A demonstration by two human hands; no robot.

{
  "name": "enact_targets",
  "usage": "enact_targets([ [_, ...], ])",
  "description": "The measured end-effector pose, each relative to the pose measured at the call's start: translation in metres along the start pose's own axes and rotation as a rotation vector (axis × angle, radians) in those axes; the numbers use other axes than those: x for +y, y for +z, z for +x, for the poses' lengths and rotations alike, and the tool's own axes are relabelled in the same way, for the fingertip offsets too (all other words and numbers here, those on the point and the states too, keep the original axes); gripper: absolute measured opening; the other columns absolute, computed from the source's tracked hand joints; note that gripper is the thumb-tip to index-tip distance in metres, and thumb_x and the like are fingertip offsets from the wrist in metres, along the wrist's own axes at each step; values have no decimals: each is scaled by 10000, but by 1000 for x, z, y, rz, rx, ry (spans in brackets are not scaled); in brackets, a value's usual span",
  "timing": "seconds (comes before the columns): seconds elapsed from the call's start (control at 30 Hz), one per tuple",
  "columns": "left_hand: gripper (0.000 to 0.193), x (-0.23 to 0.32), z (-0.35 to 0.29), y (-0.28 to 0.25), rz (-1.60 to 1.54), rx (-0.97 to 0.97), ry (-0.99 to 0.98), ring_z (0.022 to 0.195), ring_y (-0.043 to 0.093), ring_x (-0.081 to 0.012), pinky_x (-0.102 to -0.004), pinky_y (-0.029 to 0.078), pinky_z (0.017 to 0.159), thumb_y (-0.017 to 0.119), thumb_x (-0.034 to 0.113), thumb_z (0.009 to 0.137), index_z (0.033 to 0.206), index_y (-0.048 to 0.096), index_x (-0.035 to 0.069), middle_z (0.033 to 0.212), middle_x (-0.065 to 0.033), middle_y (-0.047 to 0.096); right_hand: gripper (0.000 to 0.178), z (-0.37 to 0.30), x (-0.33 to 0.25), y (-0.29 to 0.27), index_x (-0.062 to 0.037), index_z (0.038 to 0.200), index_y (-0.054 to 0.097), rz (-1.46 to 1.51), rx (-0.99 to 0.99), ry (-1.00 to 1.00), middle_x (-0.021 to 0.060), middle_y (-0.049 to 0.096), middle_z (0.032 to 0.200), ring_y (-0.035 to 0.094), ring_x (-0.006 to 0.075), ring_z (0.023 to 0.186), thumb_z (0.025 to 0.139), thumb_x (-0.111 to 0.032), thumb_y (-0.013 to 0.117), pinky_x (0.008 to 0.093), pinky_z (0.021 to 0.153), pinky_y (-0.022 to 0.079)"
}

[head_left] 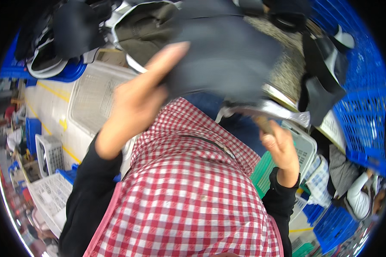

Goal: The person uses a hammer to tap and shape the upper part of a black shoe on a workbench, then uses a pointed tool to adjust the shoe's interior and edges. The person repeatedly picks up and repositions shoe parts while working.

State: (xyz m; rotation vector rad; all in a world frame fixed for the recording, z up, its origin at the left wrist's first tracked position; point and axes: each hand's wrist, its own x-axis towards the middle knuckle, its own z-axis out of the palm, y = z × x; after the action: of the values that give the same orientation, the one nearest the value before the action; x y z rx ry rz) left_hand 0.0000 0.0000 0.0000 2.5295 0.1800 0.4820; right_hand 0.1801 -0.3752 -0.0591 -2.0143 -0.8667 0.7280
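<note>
A dark grey, smooth sheet-like piece [227, 60] fills the upper middle, smeared by motion. My left hand [135, 100] grips its left edge, one finger stretched across it; the fingers behind are partly hidden. Below the piece's right end, my right hand [281, 147] is closed around the short wooden handle [263, 124] of a tool whose head I cannot make out. A whitish, curved strip [283, 112] lies just above that hand. Behind the piece sits an olive-brown lined item with a white rim [143, 28].
Black and white pieces [64, 34] are heaped at the far left, and more black pieces [319, 96] hang at the right by a blue basket [360, 111]. A pale crate [92, 96] stands left of me, a green-lined basket [304, 147] at right. Another person's sleeve [359, 197] shows lower right.
</note>
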Motion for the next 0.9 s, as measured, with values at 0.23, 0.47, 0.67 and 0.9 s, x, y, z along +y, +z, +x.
enact_targets([
  [0.23,681,-62,-66,-42,798,-271,-535,1311,545,-443,-487,456,1090,730,87,896,1531,491,147,1401,-211,603,373,-44,10,35,11,1047,588,43,138,-85,252,578,772,605,456,691,1031,-359,630,475,594,446],
  [0.47,613,54,92,196,35,-126,662,1426,454,-413,-537,392,1158,712,-67,751,1334,628,103,1517,-174,499,324,-108,33,61,15,1083,606,263,386,-17,202,574,703,603,395,623,1029,-303,632,418,572,461],
  [0.67,691,197,191,334,106,150,1253,1499,361,-314,-515,266,1250,592,104,888,1535,455,305,1635,-105,368,381,-159,32,87,6,1048,566,482,655,104,19,540,693,486,97,548,1060,-374,559,269,493,373],
  [0.9,547,165,305,311,434,83,1307,1450,453,-218,-446,348,1226,636,154,901,1444,568,165,1534,-43,514,439,-159,48,97,-37,936,511,707,739,196,-17,454,653,386,49,503,1069,-453,554,227,436,301],
])
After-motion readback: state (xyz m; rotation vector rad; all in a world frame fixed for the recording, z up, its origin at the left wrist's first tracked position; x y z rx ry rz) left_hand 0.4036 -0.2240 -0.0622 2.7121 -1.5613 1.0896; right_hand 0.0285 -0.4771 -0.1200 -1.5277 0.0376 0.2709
